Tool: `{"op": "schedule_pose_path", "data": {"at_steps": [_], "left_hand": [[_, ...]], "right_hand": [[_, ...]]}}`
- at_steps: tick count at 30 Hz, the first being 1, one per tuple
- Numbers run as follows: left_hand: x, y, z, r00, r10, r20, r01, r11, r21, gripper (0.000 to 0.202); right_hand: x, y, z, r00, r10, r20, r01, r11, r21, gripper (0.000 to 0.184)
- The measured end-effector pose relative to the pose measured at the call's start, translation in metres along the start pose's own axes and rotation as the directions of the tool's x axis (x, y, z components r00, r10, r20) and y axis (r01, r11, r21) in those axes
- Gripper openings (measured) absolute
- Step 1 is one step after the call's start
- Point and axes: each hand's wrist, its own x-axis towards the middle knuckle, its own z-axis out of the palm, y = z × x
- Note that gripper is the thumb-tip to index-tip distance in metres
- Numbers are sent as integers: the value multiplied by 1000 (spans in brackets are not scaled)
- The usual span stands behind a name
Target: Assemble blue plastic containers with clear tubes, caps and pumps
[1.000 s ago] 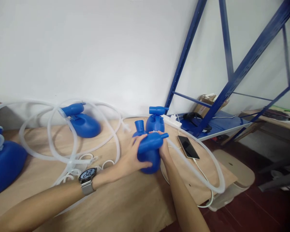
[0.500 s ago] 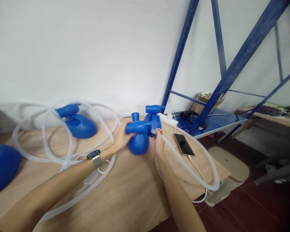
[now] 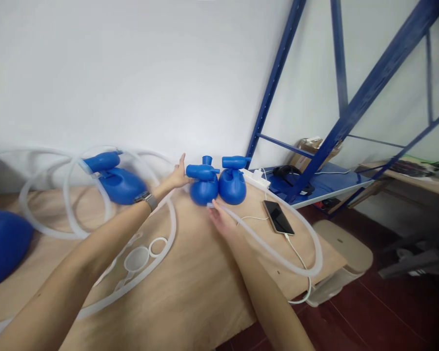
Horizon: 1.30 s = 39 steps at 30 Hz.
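Note:
A blue plastic urinal bottle (image 3: 204, 191) with a sideways neck stands near the wall. Beside its neck is my left hand (image 3: 180, 175), fingers spread and thumb raised; whether the fingertips still touch it I cannot tell. Just in front of this bottle, my right hand (image 3: 223, 222) pinches the end of a clear flexible tube (image 3: 267, 245) between thumb and fingers. The tube loops right, over the table edge and back. A second blue bottle (image 3: 232, 187) stands close on the right of the first.
Coiled tubes (image 3: 70, 195) lie on the left around another blue bottle (image 3: 120, 186); a larger blue bottle (image 3: 5, 248) sits at the left edge. White plastic rings and a cap (image 3: 136, 259) lie on the paper-covered table (image 3: 190, 292). A charging phone (image 3: 278, 217), power strip (image 3: 255, 179) and stool (image 3: 346, 243) are right.
The front bottle has moved back towards the wall and now stands beside the second one. My left hand has opened from around it. My right hand has moved left and nearer with the tube end.

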Motion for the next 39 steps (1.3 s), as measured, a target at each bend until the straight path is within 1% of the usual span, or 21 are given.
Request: {"op": "schedule_pose_path", "data": {"at_steps": [1,3,5,6,8,10,12,13,15,17,18,20,22,24,25,28,30,32,35,37,39], "left_hand": [[-10,1,-13,1000,-17,4,17,997,77,125],[-39,2,-44,999,-35,16,30,973,229,97],[-81,4,-82,999,-19,42,7,959,284,62],[-105,5,-100,995,17,96,-51,933,357,53],[-156,8,-134,985,-13,169,-67,887,457,48],[-204,11,-159,982,-79,171,-28,835,550,48],[-245,13,-176,988,-101,119,-8,730,684,45],[-262,12,-181,990,-98,99,-7,673,739,43],[-286,8,-187,993,-87,82,-14,600,800,40],[-301,0,-188,993,-69,93,-35,593,804,45],[-306,-5,-187,993,-57,104,-50,599,799,50],[-313,-15,-184,990,-38,136,-85,605,791,61],[-317,-26,-180,987,-36,159,-105,609,786,69],[-323,-36,-175,985,-53,167,-98,627,773,71],[-326,-41,-173,984,-65,167,-87,641,763,71],[-335,-55,-165,984,-98,149,-40,696,717,68],[-339,-62,-160,987,-97,127,-15,734,679,67],[-341,-66,-158,990,-89,113,-6,758,652,66],[-341,-67,-159,987,-109,122,6,770,638,65],[-340,-64,-161,982,-137,132,23,774,633,66],[-339,-62,-163,978,-166,126,50,775,630,66]], "right_hand": [[-1,5,4,999,31,9,-31,1000,7,18],[-6,13,11,995,95,28,-95,995,14,16],[-15,17,18,978,191,81,-191,982,-1,16],[-21,17,22,957,258,130,-258,966,-20,21],[-33,15,29,872,408,268,-401,912,-83,42],[-44,12,38,766,504,399,-480,861,-167,59],[-52,12,50,709,527,468,-460,849,-259,64],[-54,13,57,709,515,482,-412,857,-311,63],[-56,20,72,754,423,502,-212,881,-424,55],[-53,27,90,789,246,563,120,836,-535,43],[-49,32,99,778,149,610,303,762,-572,38],[-38,40,121,705,17,709,596,529,-604,31],[-24,50,148,627,-30,779,750,292,-593,34],[-8,61,181,588,-40,808,806,115,-581,48],[1,67,200,586,-46,809,810,48,-584,55],[28,84,256,654,-62,754,749,-88,-657,65],[46,92,288,710,-78,700,690,-123,-714,62],[62,98,313,749,-78,658,646,-133,-752,56],[81,100,330,780,-55,623,611,-145,-778,42],[87,98,328,782,-49,621,609,-149,-779,36],[87,92,318,773,-48,632,620,-152,-770,36]]}}
